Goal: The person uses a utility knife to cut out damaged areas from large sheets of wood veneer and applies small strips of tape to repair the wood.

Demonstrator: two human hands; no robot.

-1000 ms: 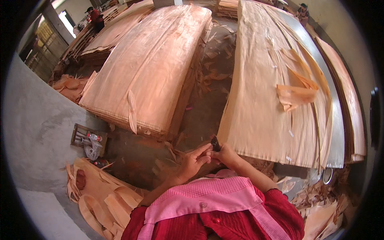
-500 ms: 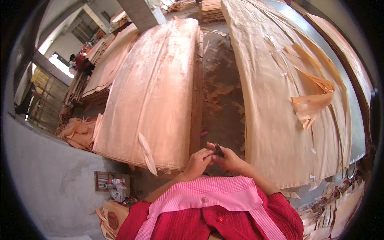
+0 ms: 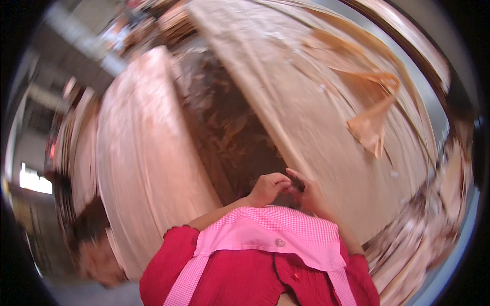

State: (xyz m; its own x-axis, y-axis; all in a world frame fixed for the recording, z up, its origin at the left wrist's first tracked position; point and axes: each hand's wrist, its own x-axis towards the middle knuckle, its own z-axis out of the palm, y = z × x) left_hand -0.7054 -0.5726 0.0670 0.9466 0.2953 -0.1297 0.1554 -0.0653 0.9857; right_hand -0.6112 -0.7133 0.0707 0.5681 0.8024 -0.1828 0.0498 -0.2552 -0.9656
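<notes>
The right hand [image 3: 312, 195] clamps a blurred dark object [image 3: 297, 183]; whether the left hand [image 3: 267, 190] grips, I cannot tell.

Here's the way through: from the left hand [image 3: 267, 190], a floor gap [image 3: 255, 160] runs toward eleven o'clock, loose scraps [image 3: 236, 126] littering it! The left sheet stack [image 3: 145, 148] walls off ten o'clock; the right sheet stack [image 3: 301, 102] blocks one to three, a folded strip [image 3: 372, 117] on top.

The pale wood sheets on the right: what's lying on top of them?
A folded orange strip and some small white bits lie on the pale wood sheets. What is directly under the strip or beneath the top sheet is covered.
</notes>
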